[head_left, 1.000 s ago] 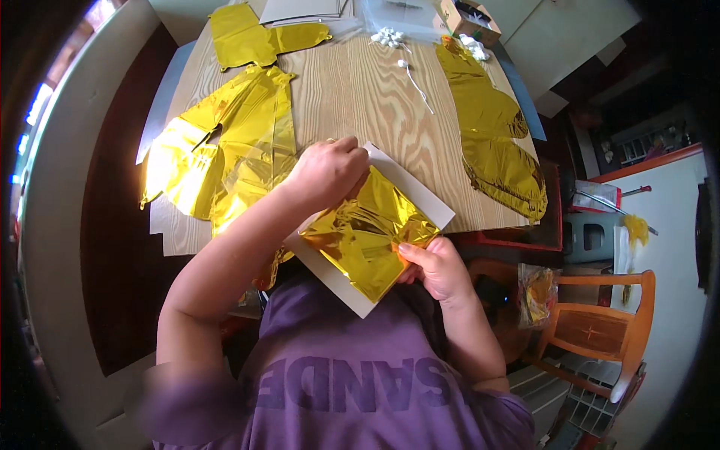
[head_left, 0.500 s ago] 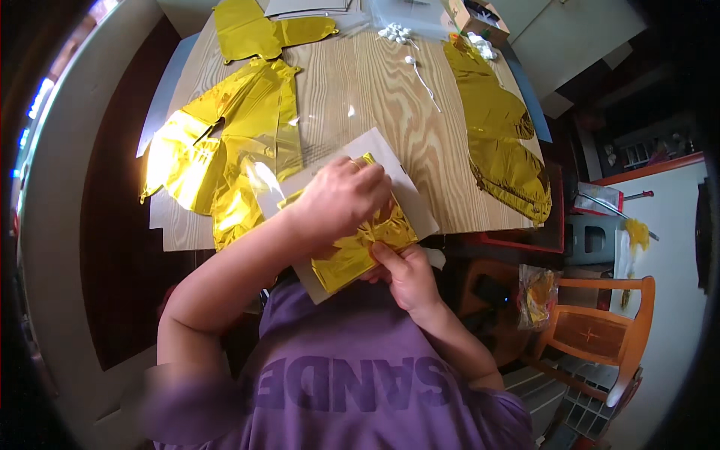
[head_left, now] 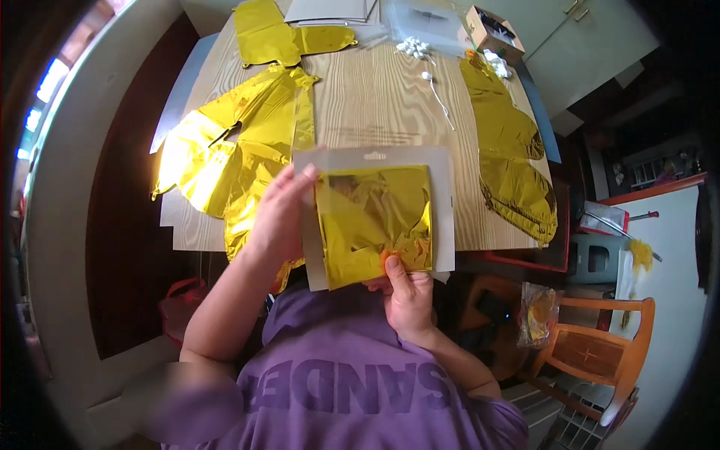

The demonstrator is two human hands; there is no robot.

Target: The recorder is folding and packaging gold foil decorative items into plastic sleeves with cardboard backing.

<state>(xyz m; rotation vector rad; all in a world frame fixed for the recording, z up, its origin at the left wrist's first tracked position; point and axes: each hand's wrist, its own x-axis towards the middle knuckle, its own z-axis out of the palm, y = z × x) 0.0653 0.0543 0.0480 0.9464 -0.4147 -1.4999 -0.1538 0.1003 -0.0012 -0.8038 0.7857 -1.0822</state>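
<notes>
Tabletop (head_left: 382, 97): I count three spread shapes on it, left foil (head_left: 202, 150), right foil (head_left: 510, 150) and back foil (head_left: 266, 37). Whether the left one is several layers I cannot tell; I judge all three unfolded work remaining.
Card (head_left: 443, 210): one held at the tabletop's near edge; stack (head_left: 330, 11) at back, uncountable.
Folded foil (head_left: 367, 217): one, lying against the card. Folding looks done to me; it sits slightly skewed, so squaring-up may remain.
Right hand (head_left: 409, 300): grip clamped on folded foil and card, thumb uppermost.
Left hand (head_left: 276, 217): at the card's left edge; grip closure I cannot tell.
Box (head_left: 496, 37): one.
White bits (head_left: 414, 48): clustered, uncounted.
String (head_left: 441, 101): one.
</notes>
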